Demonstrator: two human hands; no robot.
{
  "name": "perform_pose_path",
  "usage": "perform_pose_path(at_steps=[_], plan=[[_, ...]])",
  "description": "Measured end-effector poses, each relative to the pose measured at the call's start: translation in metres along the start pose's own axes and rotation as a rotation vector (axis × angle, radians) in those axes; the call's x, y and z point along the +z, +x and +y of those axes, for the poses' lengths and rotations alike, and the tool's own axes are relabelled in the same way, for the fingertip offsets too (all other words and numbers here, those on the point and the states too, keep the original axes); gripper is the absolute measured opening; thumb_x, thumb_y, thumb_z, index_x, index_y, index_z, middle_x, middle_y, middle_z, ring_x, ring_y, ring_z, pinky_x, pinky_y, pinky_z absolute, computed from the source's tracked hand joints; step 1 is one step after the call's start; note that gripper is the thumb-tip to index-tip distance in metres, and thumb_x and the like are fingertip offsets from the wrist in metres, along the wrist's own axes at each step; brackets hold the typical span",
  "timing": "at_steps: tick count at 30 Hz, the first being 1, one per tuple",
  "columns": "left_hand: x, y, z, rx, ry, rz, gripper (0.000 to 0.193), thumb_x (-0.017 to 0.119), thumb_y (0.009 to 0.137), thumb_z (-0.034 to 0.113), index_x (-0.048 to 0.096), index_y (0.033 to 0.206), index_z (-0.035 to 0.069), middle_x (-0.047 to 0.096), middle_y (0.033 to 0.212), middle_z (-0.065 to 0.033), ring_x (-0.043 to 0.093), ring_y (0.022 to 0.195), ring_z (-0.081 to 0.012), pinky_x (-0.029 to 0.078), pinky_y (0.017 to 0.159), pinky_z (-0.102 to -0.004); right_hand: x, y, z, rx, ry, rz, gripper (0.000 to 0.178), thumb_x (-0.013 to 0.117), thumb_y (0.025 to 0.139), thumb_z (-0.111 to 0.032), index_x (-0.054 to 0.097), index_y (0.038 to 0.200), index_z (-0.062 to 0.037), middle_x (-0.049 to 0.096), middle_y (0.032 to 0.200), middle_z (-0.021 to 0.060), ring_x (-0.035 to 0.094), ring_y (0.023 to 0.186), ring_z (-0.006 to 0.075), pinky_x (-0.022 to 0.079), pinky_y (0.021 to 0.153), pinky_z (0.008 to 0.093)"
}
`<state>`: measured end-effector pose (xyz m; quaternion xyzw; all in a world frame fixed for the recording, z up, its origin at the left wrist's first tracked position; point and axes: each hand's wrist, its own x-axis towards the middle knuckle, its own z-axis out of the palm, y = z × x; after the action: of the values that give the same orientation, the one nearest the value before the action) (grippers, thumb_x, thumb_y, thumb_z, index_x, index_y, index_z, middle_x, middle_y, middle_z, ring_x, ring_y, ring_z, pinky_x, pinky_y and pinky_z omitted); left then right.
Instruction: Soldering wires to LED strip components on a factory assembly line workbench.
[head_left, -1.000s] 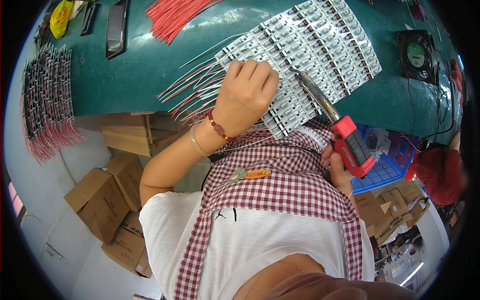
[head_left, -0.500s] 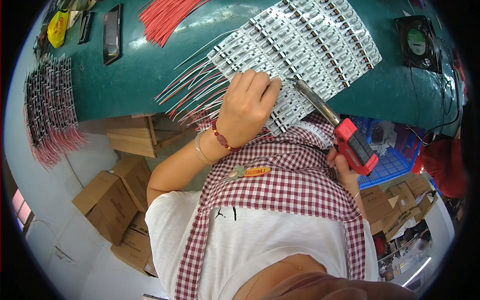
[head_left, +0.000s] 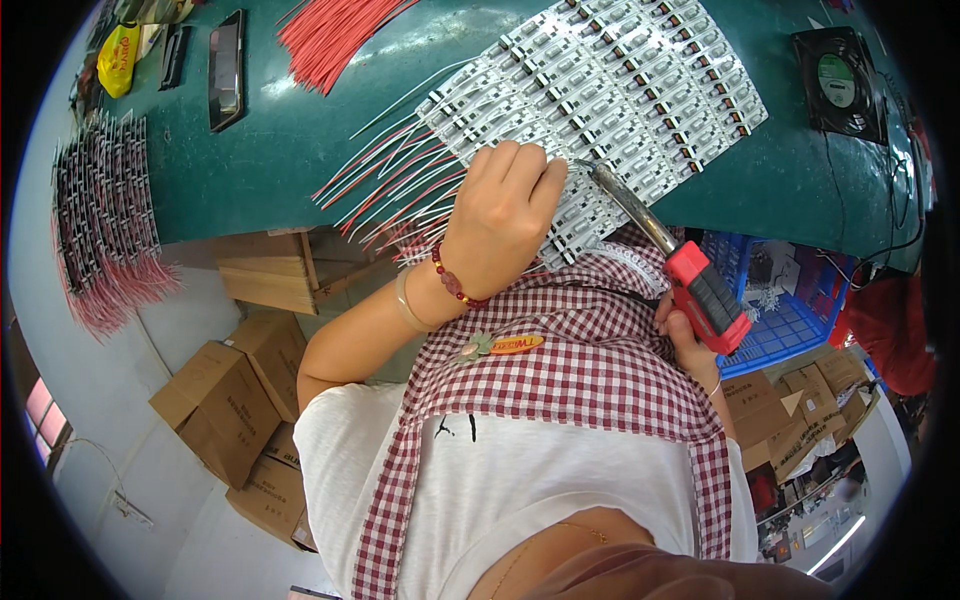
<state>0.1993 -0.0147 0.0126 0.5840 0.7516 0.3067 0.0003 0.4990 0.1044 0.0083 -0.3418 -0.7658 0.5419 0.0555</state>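
A large panel of small white circuit boards lies slanted on the green table. Red and white wires stick out from its left side. Over the panel's lower part, my left hand is closed in a pinch; its fingertips and whatever is between them are hidden under the knuckles. In my right hand is a soldering iron with a red and black handle. Its metal barrel slants up and left, the tip at the panel just right of my left fingers. The handle covers part of my right fingers.
A bundle of red wires lies at the far side, with a phone left of it. Wired board strips hang over the left table edge. At right are a black fan and a blue basket. Cardboard boxes stand below.
The whole view has shifted very slightly. My left hand stays pinched at the panel, and the iron's tip remains beside it with hardly any movement.
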Motion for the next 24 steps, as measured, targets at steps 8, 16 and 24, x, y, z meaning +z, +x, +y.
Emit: perform_pose_path(at_steps=[8, 16, 24], plan=[[-0.001, 0.001, 0.001, -0.004, 0.010, -0.020, 0.026, 0.063, 0.071, -0.002, 0.068, 0.096, 0.000, 0.050, 0.079, -0.0073, 0.053, 0.074, -0.0235, 0.043, 0.068, -0.0354, 0.003, 0.001, -0.011, -0.087, -0.006, 0.093, 0.021, 0.072, 0.081, -0.013, 0.070, 0.098, -0.0018, 0.068, 0.083, 0.0110, 0.067, 0.072, 0.0260, 0.052, 0.066, 0.0341], [-0.005, 0.000, 0.004, 0.004, 0.060, -0.020, 0.025, 0.064, 0.072, -0.001, 0.068, 0.097, 0.001, 0.051, 0.079, -0.0063, 0.053, 0.074, -0.0226, 0.042, 0.068, -0.0352, 0.003, 0.001, -0.023, 0.028, 0.275, 0.070, 0.023, 0.072, 0.084, -0.019, 0.068, 0.094, 0.0015, 0.066, 0.076, 0.0094, 0.064, 0.066, 0.0207, 0.050, 0.061, 0.0303], [0.003, -0.005, 0.009, 0.009, -0.047, 0.007, 0.030, 0.063, 0.070, -0.002, 0.069, 0.099, 0.000, 0.050, 0.079, -0.0068, 0.051, 0.072, -0.0232, 0.042, 0.066, -0.0356, 0.001, -0.005, -0.018, 0.025, 0.255, 0.061, 0.024, 0.072, 0.085, -0.021, 0.068, 0.090, 0.0017, 0.066, 0.073, 0.0085, 0.063, 0.064, 0.0186, 0.050, 0.060, 0.0290]])
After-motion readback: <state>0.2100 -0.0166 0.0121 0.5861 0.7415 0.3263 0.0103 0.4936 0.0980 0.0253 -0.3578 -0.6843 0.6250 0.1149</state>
